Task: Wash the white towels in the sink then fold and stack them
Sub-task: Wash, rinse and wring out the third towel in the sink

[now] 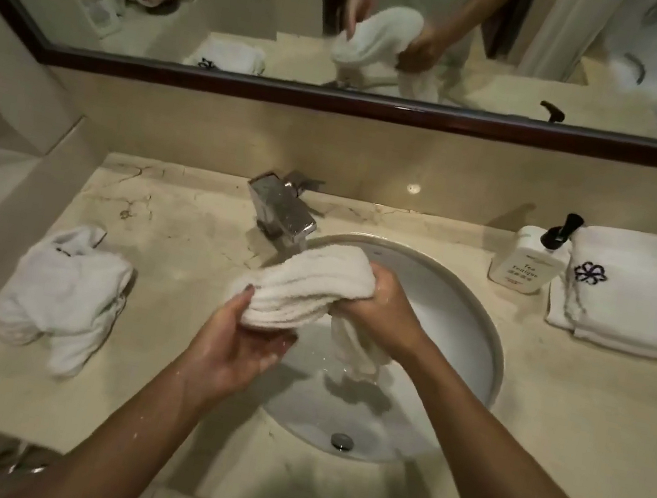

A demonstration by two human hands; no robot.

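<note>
The white terry towel, bunched into a thick ribbed roll, is held over the round white ceramic sink, just in front of the square chrome tap, with a limp wet tail hanging down into the basin. The left hand cups the roll's near end from below, fingers curled round it; the right hand clamps the far end from above. This looks like the wringing step, and it goes best if the hands twist in opposite directions and work along the roll, staying over the bowl so the water drains into it and not onto the beige marble worktop. The hanging tail will likely need gathering in and squeezing too. A crumpled white towel lies on the worktop to the left; on the right, neatly folded white towels with a dark flower emblem sit beside a white pump bottle.
</note>
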